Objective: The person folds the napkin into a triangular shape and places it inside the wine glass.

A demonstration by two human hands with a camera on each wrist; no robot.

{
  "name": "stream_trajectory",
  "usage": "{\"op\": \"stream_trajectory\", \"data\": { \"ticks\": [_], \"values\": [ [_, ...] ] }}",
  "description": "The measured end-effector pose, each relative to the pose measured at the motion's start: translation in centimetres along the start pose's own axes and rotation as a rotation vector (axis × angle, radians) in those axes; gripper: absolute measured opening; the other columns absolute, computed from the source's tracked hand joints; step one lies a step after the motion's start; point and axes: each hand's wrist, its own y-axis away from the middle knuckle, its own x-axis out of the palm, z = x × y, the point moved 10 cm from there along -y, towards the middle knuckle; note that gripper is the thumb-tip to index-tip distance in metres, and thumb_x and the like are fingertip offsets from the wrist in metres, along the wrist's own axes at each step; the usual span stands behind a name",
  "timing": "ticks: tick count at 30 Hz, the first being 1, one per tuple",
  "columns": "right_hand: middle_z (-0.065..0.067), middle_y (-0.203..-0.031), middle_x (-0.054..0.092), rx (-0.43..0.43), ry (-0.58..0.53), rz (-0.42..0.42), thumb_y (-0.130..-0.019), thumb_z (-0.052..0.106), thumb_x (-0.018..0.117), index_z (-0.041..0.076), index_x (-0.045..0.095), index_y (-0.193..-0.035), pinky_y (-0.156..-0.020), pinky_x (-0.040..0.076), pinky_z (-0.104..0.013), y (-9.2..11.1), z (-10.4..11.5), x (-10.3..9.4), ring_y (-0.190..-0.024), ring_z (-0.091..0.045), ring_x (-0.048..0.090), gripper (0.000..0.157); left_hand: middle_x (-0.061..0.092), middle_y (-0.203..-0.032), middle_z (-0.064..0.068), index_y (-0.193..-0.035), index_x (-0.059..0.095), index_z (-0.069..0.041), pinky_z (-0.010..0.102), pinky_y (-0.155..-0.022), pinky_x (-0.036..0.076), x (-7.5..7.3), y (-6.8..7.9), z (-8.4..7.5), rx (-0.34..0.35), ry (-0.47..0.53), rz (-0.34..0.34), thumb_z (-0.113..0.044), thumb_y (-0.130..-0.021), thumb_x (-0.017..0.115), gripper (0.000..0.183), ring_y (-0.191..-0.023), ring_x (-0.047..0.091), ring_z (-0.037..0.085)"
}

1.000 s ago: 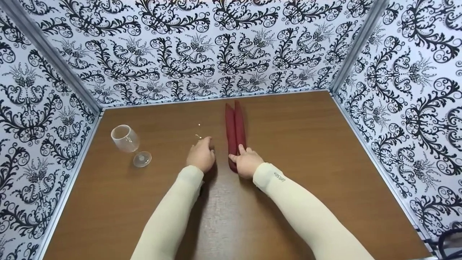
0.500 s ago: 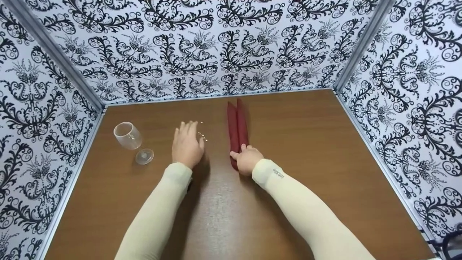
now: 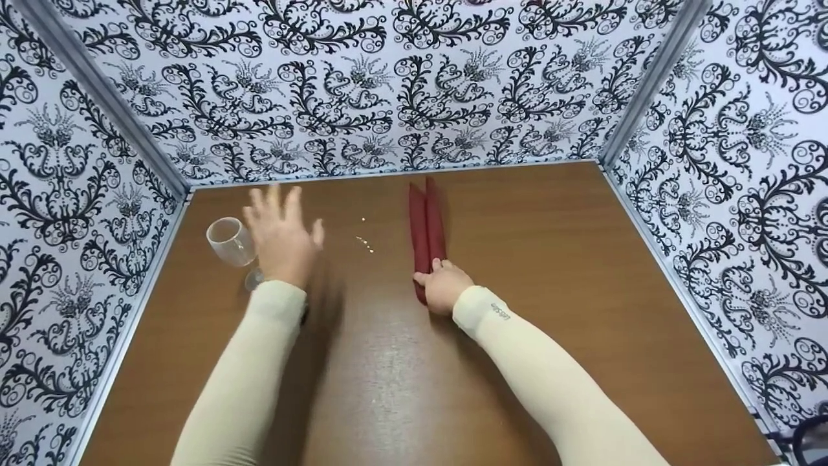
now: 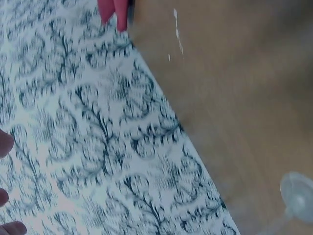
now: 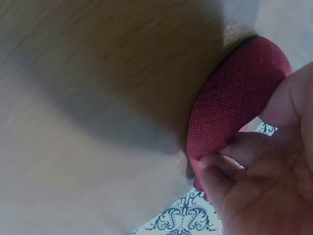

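Observation:
A red cloth napkin (image 3: 428,223), rolled and bent double, lies on the table with its two pointed ends toward the back wall. At the bend, my right hand (image 3: 445,288) grips it between thumb and fingers. The right wrist view shows the woven fold of the napkin (image 5: 234,93) with fingers at its inner side. My left hand (image 3: 281,249) is raised over the table at the left, fingers spread, holding nothing. Just beside it stands a wine glass (image 3: 228,243), its foot partly hidden by the hand. In the left wrist view the glass (image 4: 297,196) appears at the lower right.
Small bright spots (image 3: 365,243) show on the brown wooden table (image 3: 530,246) between left hand and napkin. Patterned black-and-white walls (image 3: 336,84) enclose the table at back and sides. A dark curved object (image 3: 805,440) shows at the lower right corner.
My left hand has moved left from beside the napkin toward the wine glass, its fingers spreading. My right hand stays at the napkin's bend.

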Motion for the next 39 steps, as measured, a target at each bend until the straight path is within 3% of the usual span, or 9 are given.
{"op": "stream_trajectory", "data": {
  "ticks": [7, 14, 20, 26, 28, 31, 34, 39],
  "values": [
    [-0.03, -0.139, 0.038, -0.021, -0.071, -0.001, -0.086, 0.02, 0.049, 0.022, 0.044, -0.138, -0.109, 0.031, -0.041, 0.0, 0.4, 0.0, -0.132, -0.041, 0.034, 0.053, 0.002, -0.157, 0.01, -0.147, 0.023, -0.022, 0.053, -0.11, -0.011, -1.1, -0.6, 6.1, -0.214, 0.017, 0.08, -0.062, -0.084, 0.05, 0.08, -0.142, -0.01, 0.037],
    [-0.029, -0.142, 0.034, -0.053, -0.086, -0.015, -0.09, 0.023, 0.043, 0.019, 0.042, -0.14, -0.109, 0.031, -0.043, 0.3, 0.5, 0.0, -0.132, -0.044, 0.031, 0.051, -0.009, -0.155, 0.012, -0.15, 0.011, -0.018, 0.057, -0.107, -0.015, 0.5, 0.2, 10.6, -0.375, 0.09, 0.189, -0.076, -0.076, 0.043, 0.099, -0.138, -0.019, 0.04],
    [-0.033, -0.142, 0.032, -0.03, -0.135, -0.062, -0.096, 0.041, 0.037, 0.017, 0.044, -0.139, -0.111, 0.027, -0.044, 0.7, 0.6, -0.2, -0.133, -0.045, 0.03, 0.05, -0.01, -0.156, 0.011, -0.15, 0.009, -0.019, 0.057, -0.108, -0.011, 1.4, 0.9, 12.0, -0.441, 0.163, 0.212, -0.074, -0.074, 0.051, 0.103, -0.139, -0.019, 0.037],
    [-0.036, -0.142, 0.029, -0.015, -0.124, -0.07, -0.097, 0.04, 0.037, 0.017, 0.041, -0.14, -0.112, 0.023, -0.045, 0.7, 0.7, 0.2, -0.134, -0.048, 0.025, 0.049, -0.004, -0.157, 0.01, -0.15, 0.012, -0.021, 0.054, -0.112, 0.003, 1.2, 1.1, 13.0, -0.484, 0.227, 0.17, -0.065, -0.077, 0.056, 0.096, -0.141, -0.015, 0.036],
    [-0.037, -0.142, 0.027, -0.013, -0.123, -0.066, -0.097, 0.04, 0.036, 0.017, 0.039, -0.141, -0.112, 0.022, -0.046, 0.6, 0.7, 0.5, -0.134, -0.048, 0.024, 0.05, -0.002, -0.157, 0.01, -0.15, 0.011, -0.021, 0.055, -0.112, 0.012, 1.4, 1.3, 13.5, -0.504, 0.246, 0.17, -0.062, -0.079, 0.057, 0.094, -0.142, -0.008, 0.037],
    [-0.037, -0.143, 0.023, -0.018, -0.13, -0.062, -0.097, 0.039, 0.035, 0.017, 0.036, -0.143, -0.113, 0.02, -0.047, 0.6, 0.7, 0.9, -0.135, -0.049, 0.02, 0.051, 0.006, -0.156, 0.012, -0.15, 0.01, -0.022, 0.056, -0.106, 0.027, 1.7, 1.9, 14.5, -0.543, 0.28, 0.157, -0.056, -0.08, 0.06, 0.092, -0.139, 0.018, 0.04],
    [-0.037, -0.145, 0.016, -0.017, -0.158, -0.039, -0.098, 0.039, 0.033, 0.017, 0.03, -0.146, -0.115, 0.013, -0.047, 0.4, 0.7, 1.6, -0.137, -0.049, 0.013, 0.053, 0.018, -0.153, 0.013, -0.149, 0.009, -0.022, 0.055, -0.101, 0.035, 2.0, 2.6, 15.4, -0.583, 0.311, 0.148, -0.053, -0.081, 0.061, 0.091, -0.129, 0.038, 0.04],
    [-0.036, -0.148, 0.008, -0.003, -0.183, -0.011, -0.098, 0.04, 0.032, 0.018, 0.023, -0.148, -0.115, 0.008, -0.048, 0.4, 0.6, 2.1, -0.139, -0.047, 0.005, 0.056, 0.03, -0.149, 0.013, -0.149, 0.005, -0.025, 0.051, -0.104, 0.033, 2.3, 3.3, 16.2, -0.628, 0.37, 0.129, -0.054, -0.078, 0.063, 0.097, -0.129, 0.04, 0.036]
  ]
}}
